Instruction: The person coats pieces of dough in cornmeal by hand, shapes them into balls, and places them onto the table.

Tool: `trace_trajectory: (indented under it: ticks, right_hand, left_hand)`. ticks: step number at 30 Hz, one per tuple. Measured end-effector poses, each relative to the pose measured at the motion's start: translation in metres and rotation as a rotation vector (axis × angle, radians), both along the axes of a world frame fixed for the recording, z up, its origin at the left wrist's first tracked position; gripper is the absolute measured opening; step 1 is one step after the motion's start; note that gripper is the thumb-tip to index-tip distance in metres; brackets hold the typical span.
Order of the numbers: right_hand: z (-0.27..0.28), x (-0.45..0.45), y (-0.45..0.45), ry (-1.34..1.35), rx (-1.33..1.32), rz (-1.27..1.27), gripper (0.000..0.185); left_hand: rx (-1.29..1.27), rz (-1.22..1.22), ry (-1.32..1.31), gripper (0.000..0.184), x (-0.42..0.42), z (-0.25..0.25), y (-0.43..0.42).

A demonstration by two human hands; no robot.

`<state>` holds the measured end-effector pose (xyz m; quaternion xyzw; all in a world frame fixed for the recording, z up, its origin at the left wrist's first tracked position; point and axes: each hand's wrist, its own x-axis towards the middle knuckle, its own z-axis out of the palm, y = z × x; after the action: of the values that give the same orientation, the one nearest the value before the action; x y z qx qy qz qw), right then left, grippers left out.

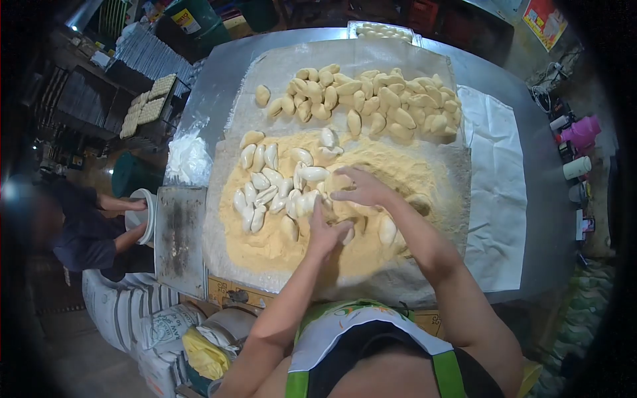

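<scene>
Reaching in over the near edge of the table [215, 76] with both bare hands. Holding the left hand [326, 233] with thumb and fingers apart, right beside the white dough pieces [271, 156], toward the table's left edge from the middle; cannot tell about any contact. Spreading the right hand [363, 188], with fingers apart too, at the yellow flour [269, 247] near the middle. Toward the table's far edge, yellow dough pieces [402, 117] on cloth [285, 58]. Along the right edge, a white sheet [494, 199]. (Beyond the left edge, a co-worker [89, 245] with a white bucket [150, 219].)
</scene>
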<state>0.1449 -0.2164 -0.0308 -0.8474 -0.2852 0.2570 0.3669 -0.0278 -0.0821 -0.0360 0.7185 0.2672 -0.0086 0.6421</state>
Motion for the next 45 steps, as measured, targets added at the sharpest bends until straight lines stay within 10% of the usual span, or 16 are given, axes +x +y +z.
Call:
trace_trajectory:
  ticks: [4,7,10,17,23,28,31,36,39,43,45]
  right_hand:
    - [0.042,0.056,0.015,0.122,-0.008,0.244,0.068]
    - [-0.014,0.116,0.045,0.069,0.026,-0.030,0.065]
    - [-0.041,0.131,0.083,-0.007,-0.018,-0.326,0.070]
    - [-0.013,0.033,0.136,-0.207,-0.300,0.271,0.093]
    - [0.022,0.056,0.056,0.347,0.151,0.302,0.065]
    - [0.004,0.078,-0.063,0.289,0.211,0.041,0.053]
    - [-0.008,0.050,-0.087,0.172,0.026,-0.540,0.060]
    - [-0.040,0.035,-0.090,-0.174,0.121,-0.262,0.073]
    - [-0.035,0.045,-0.150,0.397,0.316,-0.259,0.066]
    - [-0.083,0.061,-0.185,0.186,0.126,-0.497,0.060]
    - [-0.101,0.054,-0.154,0.042,-0.074,-0.415,0.052]
  left_hand:
    - [0.015,0.032,-0.042,0.107,-0.029,0.025,0.035]
    - [0.274,0.188,0.080,0.096,-0.064,0.007,0.060]
    - [-0.329,0.527,0.243,0.090,-0.067,0.013,0.070]
    - [-0.816,0.479,-0.076,0.084,-0.010,0.003,0.056]
    - [-0.478,0.038,-0.215,0.095,0.018,0.063,0.017]
    - [-0.046,-0.225,-0.030,0.100,0.018,0.066,0.018]
    - [0.102,-0.157,0.122,0.105,0.043,-0.003,0.008]
    - [-0.267,-0.302,0.030,0.110,0.088,0.020,-0.034]
    - [-0.389,-0.329,-0.123,0.105,0.076,0.089,-0.043]
    - [0.398,-0.348,-0.039,0.109,0.094,0.025,0.001]
    - [0.301,-0.410,-0.035,0.109,0.119,-0.024,0.004]
